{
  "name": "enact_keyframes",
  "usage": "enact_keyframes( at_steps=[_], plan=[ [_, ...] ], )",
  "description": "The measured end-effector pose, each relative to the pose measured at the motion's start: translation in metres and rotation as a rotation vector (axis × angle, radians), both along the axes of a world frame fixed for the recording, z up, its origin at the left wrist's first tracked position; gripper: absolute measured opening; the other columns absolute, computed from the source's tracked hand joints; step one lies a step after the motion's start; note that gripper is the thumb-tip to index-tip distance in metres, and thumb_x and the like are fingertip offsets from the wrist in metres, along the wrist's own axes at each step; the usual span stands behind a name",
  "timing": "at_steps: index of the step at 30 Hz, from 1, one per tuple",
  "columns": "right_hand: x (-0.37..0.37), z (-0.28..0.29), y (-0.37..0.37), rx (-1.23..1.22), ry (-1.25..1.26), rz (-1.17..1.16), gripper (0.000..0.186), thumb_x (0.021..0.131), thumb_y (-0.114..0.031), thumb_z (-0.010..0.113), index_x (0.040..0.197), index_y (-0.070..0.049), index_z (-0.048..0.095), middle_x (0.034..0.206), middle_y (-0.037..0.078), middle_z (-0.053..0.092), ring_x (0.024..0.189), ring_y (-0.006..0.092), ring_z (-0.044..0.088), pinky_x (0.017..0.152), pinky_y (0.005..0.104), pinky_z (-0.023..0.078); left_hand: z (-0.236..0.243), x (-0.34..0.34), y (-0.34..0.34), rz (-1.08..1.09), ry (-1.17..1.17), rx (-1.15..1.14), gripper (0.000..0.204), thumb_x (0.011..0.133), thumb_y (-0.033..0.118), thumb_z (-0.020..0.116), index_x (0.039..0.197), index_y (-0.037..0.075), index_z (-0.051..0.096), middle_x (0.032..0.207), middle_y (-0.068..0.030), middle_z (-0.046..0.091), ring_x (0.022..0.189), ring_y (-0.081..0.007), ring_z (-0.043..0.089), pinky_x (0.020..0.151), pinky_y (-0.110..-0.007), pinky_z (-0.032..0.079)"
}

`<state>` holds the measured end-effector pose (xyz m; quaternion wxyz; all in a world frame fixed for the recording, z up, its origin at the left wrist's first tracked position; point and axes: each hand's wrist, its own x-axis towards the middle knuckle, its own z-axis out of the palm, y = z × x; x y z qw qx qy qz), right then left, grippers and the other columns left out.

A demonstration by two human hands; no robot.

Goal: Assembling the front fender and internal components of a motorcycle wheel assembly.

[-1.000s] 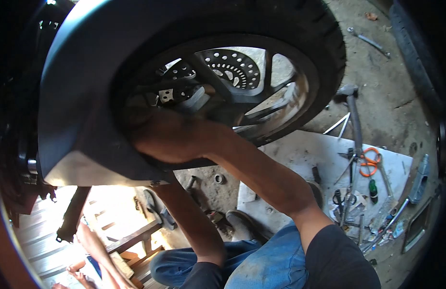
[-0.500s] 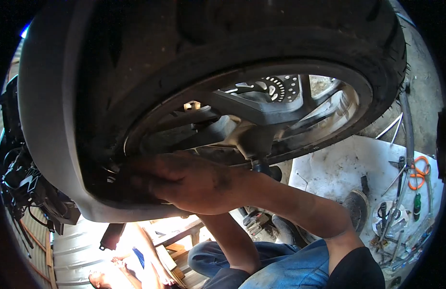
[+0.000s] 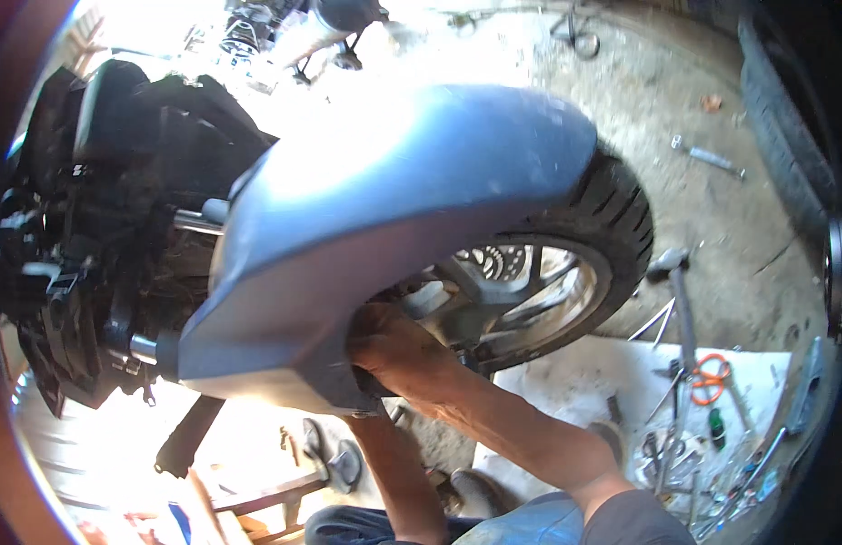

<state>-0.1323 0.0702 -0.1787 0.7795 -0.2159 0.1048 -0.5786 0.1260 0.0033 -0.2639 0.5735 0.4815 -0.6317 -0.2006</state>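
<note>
A motorcycle's front wheel (image 3: 621,209) with a black tire and disc sits under a matte blue-grey fender (image 3: 403,182). My right hand (image 3: 380,341) reaches into the gap between the fender's lower part and the wheel, its fingers hidden in shadow. Below, my left forearm (image 3: 389,463) rises to the fender's bottom edge, where the hand disappears behind it; whether it holds anything cannot be seen. Left of the fender are fork tubes (image 3: 144,350) and the black front body (image 3: 121,154), with a dark bracket (image 3: 194,436) hanging below.
A white sheet (image 3: 530,436) bears orange scissors (image 3: 710,377), a green screwdriver (image 3: 717,427) and several tools. A hammer (image 3: 684,318) and wrench (image 3: 707,159) lie on concrete. A spare tire (image 3: 784,127) is at right, sandals (image 3: 343,463) below. Another person's bare limb (image 3: 203,500) shows bottom left.
My view has pulled back and shifted, bringing the whole fender and the floor beyond into sight. My right hand stays at the gap between fender and wheel, its fingers less visible now.
</note>
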Motion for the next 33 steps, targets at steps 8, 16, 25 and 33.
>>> enact_keyframes(
  at_steps=[8,16,25,33],
  plan=[
    [0.006,0.023,0.008,0.358,0.008,-0.177,0.023,0.093,-0.007,0.056,0.114,-0.002,0.061,0.108,0.007,0.067,0.096,0.0149,0.065,0.081,0.0306,0.055,-0.005,-0.063,0.017,-0.007,0.436,-0.056,0.065,0.076,0.026,0.075,0.129,-0.002,0.051,0.127,-0.0202,0.051,0.121,-0.0288,0.049,0.097,-0.042,0.046],
    [-0.01,-0.006,-0.018,0.25,-0.063,0.012,0.019,0.092,-0.01,0.06,0.11,-0.005,0.063,0.107,0.008,0.067,0.096,0.0184,0.066,0.083,0.0357,0.058,0.057,-0.118,0.043,0.217,-0.246,-0.321,0.058,0.09,0.035,0.06,0.133,-0.003,0.048,0.123,-0.017,0.051,0.115,-0.027,0.051,0.095,-0.038,0.043],
    [-0.012,0.007,-0.026,0.367,-0.092,0.035,0.017,0.093,-0.017,0.059,0.104,-0.005,0.065,0.1,0.01,0.07,0.088,0.0218,0.069,0.077,0.0395,0.06,0.061,-0.119,0.039,-0.134,0.792,0.135,0.05,0.099,0.032,0.045,0.14,0.004,0.043,0.128,-0.0113,0.05,0.12,-0.0226,0.049,0.098,-0.037,0.044],
    [-0.013,0.0,-0.017,0.231,-0.052,0.021,0.027,0.089,-0.013,0.066,0.115,-0.008,0.06,0.109,0.005,0.068,0.092,0.0152,0.068,0.077,0.0338,0.059,0.061,-0.127,0.039,-0.051,0.658,-0.041,0.028,0.101,0.024,0.049,0.116,0.0,0.056,0.104,-0.0064,0.063,0.091,-0.0142,0.061,0.079,-0.029,0.05]
  ],
)
